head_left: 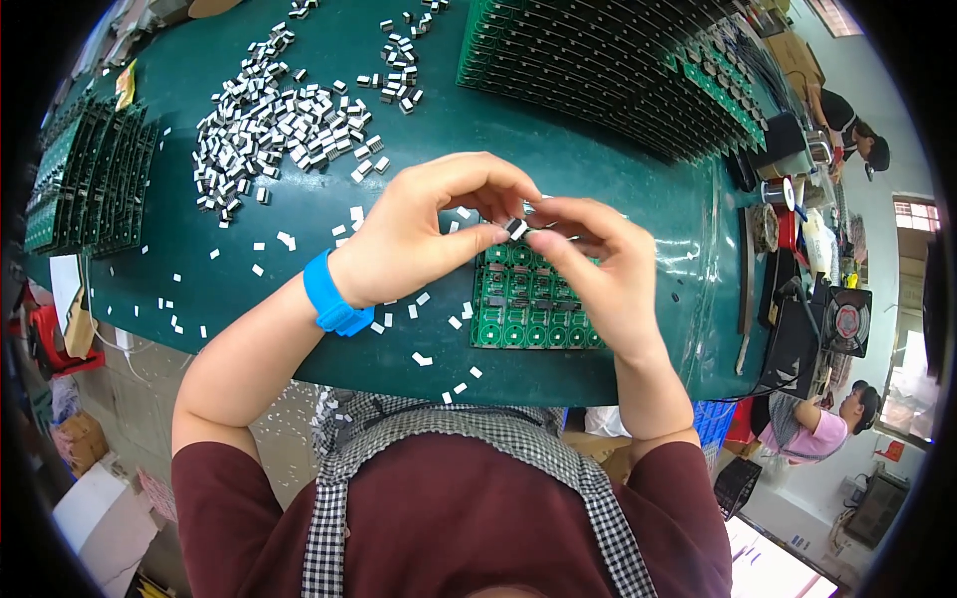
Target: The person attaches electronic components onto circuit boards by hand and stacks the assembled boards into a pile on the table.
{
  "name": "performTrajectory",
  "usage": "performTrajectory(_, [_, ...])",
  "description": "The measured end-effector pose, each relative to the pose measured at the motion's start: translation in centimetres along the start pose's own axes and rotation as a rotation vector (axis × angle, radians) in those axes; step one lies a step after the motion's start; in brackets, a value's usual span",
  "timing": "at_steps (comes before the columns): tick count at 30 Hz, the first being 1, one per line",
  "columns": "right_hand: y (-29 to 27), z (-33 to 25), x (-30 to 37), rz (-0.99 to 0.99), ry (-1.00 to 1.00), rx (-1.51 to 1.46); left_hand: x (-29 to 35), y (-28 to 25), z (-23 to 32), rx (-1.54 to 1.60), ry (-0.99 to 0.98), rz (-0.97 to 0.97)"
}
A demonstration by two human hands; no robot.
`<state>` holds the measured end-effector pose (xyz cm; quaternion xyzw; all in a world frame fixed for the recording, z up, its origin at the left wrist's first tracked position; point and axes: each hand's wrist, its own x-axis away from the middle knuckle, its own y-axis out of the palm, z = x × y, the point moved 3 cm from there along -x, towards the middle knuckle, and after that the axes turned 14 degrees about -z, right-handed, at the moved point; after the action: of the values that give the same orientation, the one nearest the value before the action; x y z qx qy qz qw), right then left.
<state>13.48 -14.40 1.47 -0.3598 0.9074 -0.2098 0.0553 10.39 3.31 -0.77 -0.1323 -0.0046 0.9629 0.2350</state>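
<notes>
A dark green worktable (pixel 299 214) fills the view, in a workshop where other people sit at the far right edge.

Above the table's near edge both hands meet. The left hand (pixel 419 234) has its thumb and forefinger pressed together on a small grey-and-white component (pixel 516 228), and the fingertips of the right hand (pixel 598 264) close on the same piece from the other side, so the part sits pinched between the two hands. The left wrist wears a bright blue band (pixel 329 296).

Directly under the pinch lies a green circuit board panel (pixel 523 309), flat on the table, partly covered by the right hand. Around the panel and to the left of the grip, small white scraps (pixel 423 359) are scattered over the surface. Farther from the hands, up and to the left, a loose heap of like components (pixel 274 125) is spread out. Beyond the grip, to the upper right, stacked green boards (pixel 608 70) stand in rows, and another stack of boards (pixel 90 179) sits well apart at the far left.
</notes>
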Motion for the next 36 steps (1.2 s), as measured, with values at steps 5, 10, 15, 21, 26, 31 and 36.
performTrajectory(5, [1.1,0.8,-0.3,-0.021,-0.008,-0.332,0.0,0.2,0.6,-0.219,0.114,0.016])
performTrajectory(10, [0.7,1.9,-0.6,-0.268,0.215,-0.853,0.0,0.0,0.9,-0.326,0.165,0.065])
performTrajectory(15, [0.7,2.0,-0.8,-0.440,0.249,-1.065,0.2,0.0,1.3,-0.437,0.280,0.030])
performTrajectory(21, [1.5,0.6,-0.1,-0.231,0.137,-0.798,0.1,0.4,1.0,-0.356,0.268,0.092])
performTrajectory(26, [0.9,0.1,0.6,-0.031,-0.262,-0.272,0.3,0.7,1.2,-0.342,0.245,0.057])
performTrajectory(31, [0.7,-0.2,0.5,-0.003,-0.419,0.037,0.2,0.8,1.2,-0.349,0.222,0.020])
performTrajectory(36, [0.6,-1.6,0.1,-0.049,-0.382,0.058,0.2,1.1,0.9,-0.333,0.184,0.057])
